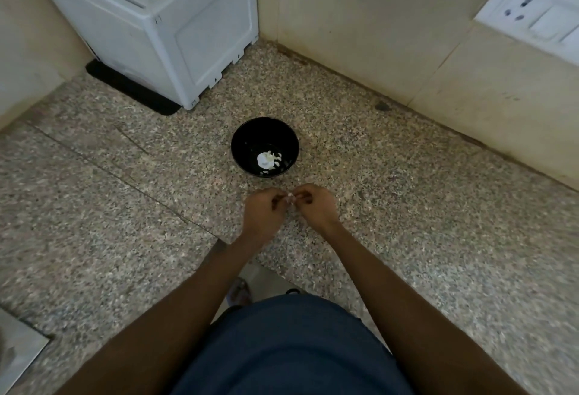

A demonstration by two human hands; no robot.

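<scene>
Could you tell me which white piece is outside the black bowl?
The small white piece pinched between the left hand and right hand; the others lie inside the bowl.

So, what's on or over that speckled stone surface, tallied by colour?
Black: 2, a round black bowl and a flat black mat.
White: 2, a boxy white plastic appliance and a small white piece pinched between the left hand and right hand.
White bits in the bowl: too small to count.
Total: 4.
</scene>
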